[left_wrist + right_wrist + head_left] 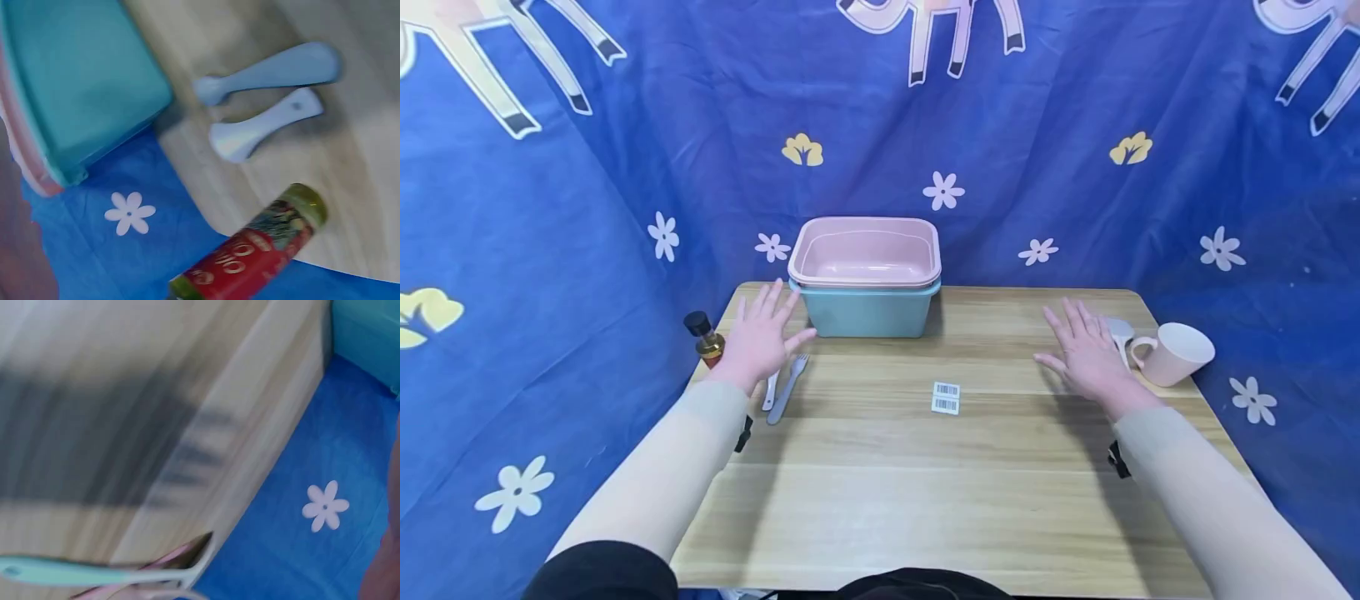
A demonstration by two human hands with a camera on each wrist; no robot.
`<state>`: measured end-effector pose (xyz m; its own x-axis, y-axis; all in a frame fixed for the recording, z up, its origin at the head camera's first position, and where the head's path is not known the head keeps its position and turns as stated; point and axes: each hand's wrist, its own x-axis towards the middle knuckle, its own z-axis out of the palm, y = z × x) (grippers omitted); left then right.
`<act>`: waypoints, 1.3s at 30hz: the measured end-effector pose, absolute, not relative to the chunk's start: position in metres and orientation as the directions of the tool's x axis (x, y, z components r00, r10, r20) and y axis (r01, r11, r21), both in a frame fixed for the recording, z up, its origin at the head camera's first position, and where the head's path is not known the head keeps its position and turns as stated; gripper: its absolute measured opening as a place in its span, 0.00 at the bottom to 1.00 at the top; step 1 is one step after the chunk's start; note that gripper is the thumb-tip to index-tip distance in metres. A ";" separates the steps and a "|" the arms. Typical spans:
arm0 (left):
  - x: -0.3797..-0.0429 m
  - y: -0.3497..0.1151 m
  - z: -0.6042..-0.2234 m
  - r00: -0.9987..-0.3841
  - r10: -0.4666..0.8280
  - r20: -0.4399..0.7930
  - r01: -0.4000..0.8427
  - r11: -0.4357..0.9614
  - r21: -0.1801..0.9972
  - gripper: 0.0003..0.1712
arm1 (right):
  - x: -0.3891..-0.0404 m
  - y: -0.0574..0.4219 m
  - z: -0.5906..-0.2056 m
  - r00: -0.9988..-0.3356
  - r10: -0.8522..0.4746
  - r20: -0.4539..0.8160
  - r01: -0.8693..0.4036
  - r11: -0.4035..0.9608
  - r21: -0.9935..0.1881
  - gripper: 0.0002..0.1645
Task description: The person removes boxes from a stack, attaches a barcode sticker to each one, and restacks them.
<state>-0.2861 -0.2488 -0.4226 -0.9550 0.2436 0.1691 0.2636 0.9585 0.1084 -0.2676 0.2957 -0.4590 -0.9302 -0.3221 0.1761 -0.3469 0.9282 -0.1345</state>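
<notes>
My left hand (760,340) hovers over the left of the table with its fingers spread, holding nothing. Below it lie a grey-blue fork (788,389) and a white-handled utensil (269,125), partly hidden by the hand in the head view. Beside the wrist is a black-capped bottle (706,335) with a red label, its base hidden. On the other side, my right hand (1086,354) is held out flat over the table, fingers straight and nothing in them. Just past it are a utensil with a pale green handle (69,572) and a white mug (1178,354).
A pink basin (865,223) sits in a teal basin (868,312) at the table's back edge. Two barcode labels (946,398) lie mid-table. A blue patterned cloth (985,167) hangs behind and at both sides of the wooden table (925,492).
</notes>
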 end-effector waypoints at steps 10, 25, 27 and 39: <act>-0.340 -0.247 -0.403 -0.983 0.067 0.172 0.114 0.952 0.283 0.43 | -0.312 0.218 -0.434 -0.909 -0.404 0.101 -0.416 0.893 -0.170 0.48; -0.372 -0.234 -0.392 -0.944 -0.330 -0.011 -0.188 0.510 0.839 0.27 | -0.362 0.118 -0.400 -0.984 -0.159 -0.077 0.004 0.415 -0.910 0.27; -0.376 -0.231 -0.393 -0.940 -0.339 -0.047 -0.209 0.459 0.863 0.25 | -0.365 0.115 -0.397 -0.980 -0.136 -0.144 0.097 0.301 -0.949 0.25; -0.381 -0.229 -0.390 -0.940 -0.317 -0.126 -0.268 0.460 0.847 0.19 | -0.370 0.107 -0.395 -0.965 -0.146 -0.220 0.220 0.014 -0.975 0.24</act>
